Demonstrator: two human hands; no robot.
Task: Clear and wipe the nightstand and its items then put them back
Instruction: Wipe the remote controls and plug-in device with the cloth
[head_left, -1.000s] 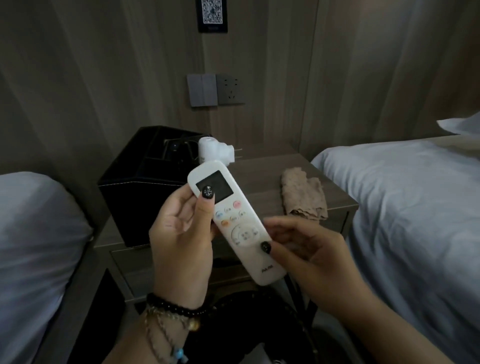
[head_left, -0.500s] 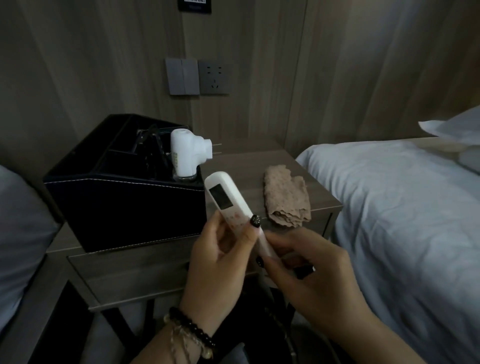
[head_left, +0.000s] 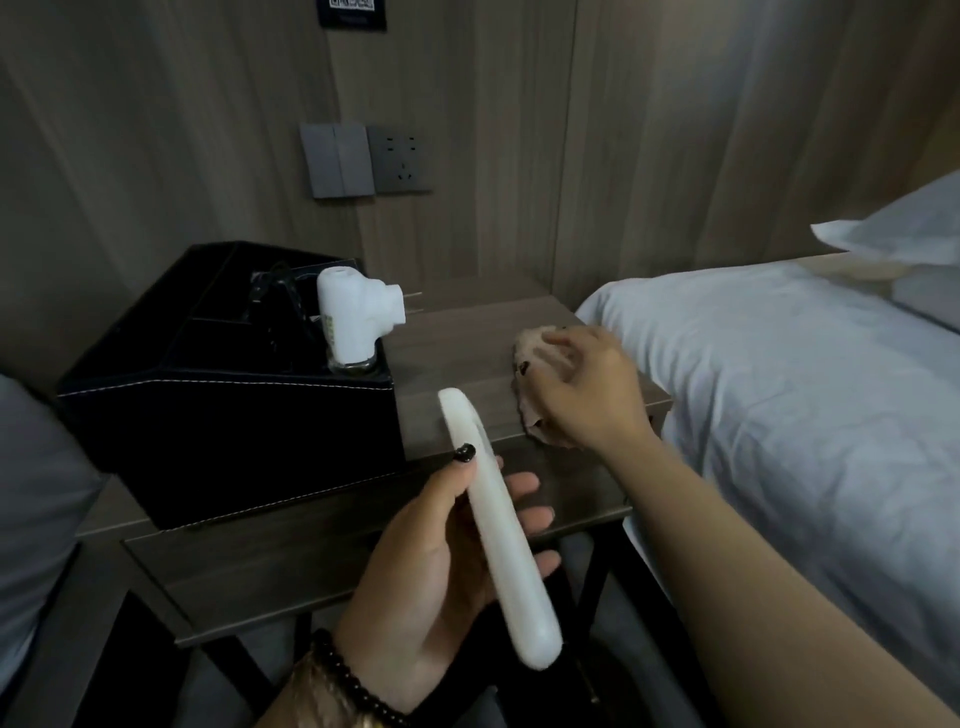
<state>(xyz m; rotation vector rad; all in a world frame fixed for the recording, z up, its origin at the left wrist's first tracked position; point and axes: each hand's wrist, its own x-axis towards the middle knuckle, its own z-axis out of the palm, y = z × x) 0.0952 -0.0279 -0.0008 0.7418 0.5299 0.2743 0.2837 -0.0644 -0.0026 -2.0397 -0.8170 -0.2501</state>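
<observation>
**Remote in one hand, cloth under the other at the nightstand**

A person's left hand (head_left: 436, 561) holds a white remote (head_left: 498, 525) in front of the nightstand (head_left: 467, 338), thumb pressed along its near edge & fingers curled up behind it. The remote is long, slim, smooth, w/ rounded ends; it is turned edge-on, so its buttons and screen are out of sight. It slants from low near the wrist up toward the nightstand's front edge, sticking out past the grip at both ends, the upper end reaching above the thumb nail. A dark bead bracelet (head_left: 353, 680) circles that wrist.

The right hand (head_left: 582, 389) lies on a crumpled tan cloth (head_left: 530, 410) at the nightstand's front right corner, fingers bent over the fabric; whether they grip it or only rest on it can't be told. Hand covers most of the cloth.

On the nightstand's left side sits a black organizer box (head_left: 218, 415), w/ a white plug-in device (head_left: 353, 312) standing at its right rear corner. Above the nightstand, on the wood wall, are a switch & socket panel (head_left: 363, 158). Right of the nightstand: a bed (head_left: 779, 389) w/ white sheets.
</observation>
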